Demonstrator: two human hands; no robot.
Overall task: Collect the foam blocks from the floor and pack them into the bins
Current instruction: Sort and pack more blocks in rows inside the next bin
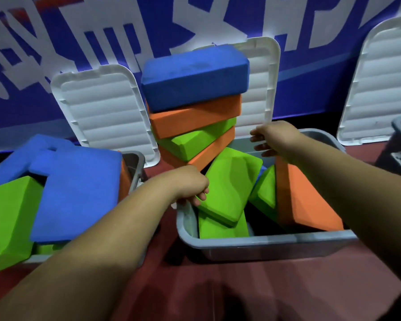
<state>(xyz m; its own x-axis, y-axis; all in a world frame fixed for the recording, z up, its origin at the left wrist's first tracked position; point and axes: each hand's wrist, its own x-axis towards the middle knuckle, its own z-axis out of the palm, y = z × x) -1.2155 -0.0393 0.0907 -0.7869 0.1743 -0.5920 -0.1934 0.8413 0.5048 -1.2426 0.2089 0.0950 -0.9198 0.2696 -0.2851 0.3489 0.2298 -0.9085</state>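
While a tall stack of blocks (195,107), blue on top of orange and green, leans over the far left corner of the middle grey bin (264,246), the left hand (190,186) is curled around the upper edge of a tilted green block (229,188) inside that bin. The right hand (273,137) is held at the far rim beside the stack, fingers loosely bent and gripping nothing. More blue and green blocks are piled in the left bin (134,163), and white lids (107,112) are propped against the blue wall (21,42).

- An indoor play or activity hall, by the look of it.
- Dark red floor (252,286).
- Far blue banner (310,72) with big white lettering.
- Grey bins (264,245) of coloured foam blocks (195,76), white lids (104,112) propped open.
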